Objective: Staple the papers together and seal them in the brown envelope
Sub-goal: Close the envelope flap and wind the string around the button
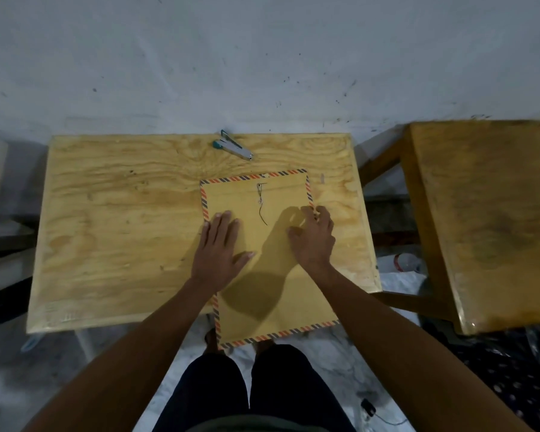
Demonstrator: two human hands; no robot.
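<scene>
Looks nearly done: no loose papers visible, so presumably they're inside the brown striped-border envelope (262,244). The teal metal stapler (233,148) sits aside on the plywood worktop (106,213). Left hand (220,247) presses flat with fingers straight; right hand (312,236) has curled fingers at the edge, though I can't tell if it's gripping. The string closure (261,202) hangs loose, so sealing is left.

Striped-border brown envelope (272,266) flat, overhanging near edge; teal stapler (233,148) beyond.

Scuffed grey wall (262,57) at twelve o'clock; plywood table (106,229) at centre, pushed against it; darker wooden table (487,219) at three o'clock; pale marbled floor (325,353) at six; dim light, soft shadows
</scene>
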